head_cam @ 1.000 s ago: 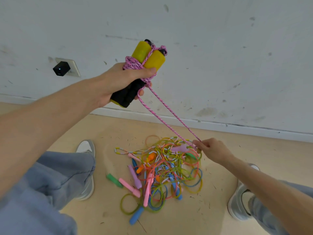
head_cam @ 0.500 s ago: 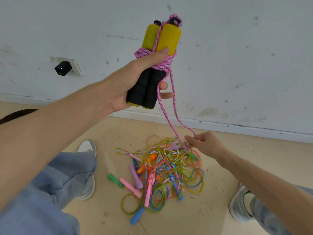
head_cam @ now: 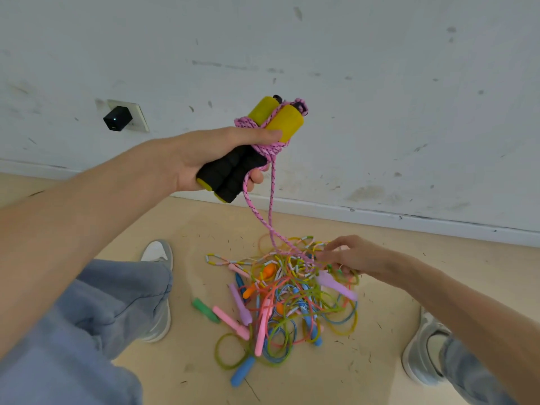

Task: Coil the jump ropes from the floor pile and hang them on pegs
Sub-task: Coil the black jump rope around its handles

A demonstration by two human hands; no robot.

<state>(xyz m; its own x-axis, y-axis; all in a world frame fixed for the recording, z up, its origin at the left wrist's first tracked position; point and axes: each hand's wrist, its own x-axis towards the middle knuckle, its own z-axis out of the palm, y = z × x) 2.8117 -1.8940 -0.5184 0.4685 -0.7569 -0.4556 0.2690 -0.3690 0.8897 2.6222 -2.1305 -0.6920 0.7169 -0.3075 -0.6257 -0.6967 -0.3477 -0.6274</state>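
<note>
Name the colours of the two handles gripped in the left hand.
The handles are yellow at the upper ends, black foam below; head view.

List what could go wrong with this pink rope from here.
1. The pink rope runs from the yellow-and-black handles down into the floor pile. Pulling it up may drag other ropes along or knot it.
2. Only the left hand pins the wraps with its thumb. A looser grip could let them slide off.
3. The right hand is blurred at the pile and its hold is unclear. It may take a wrong strand.
</note>
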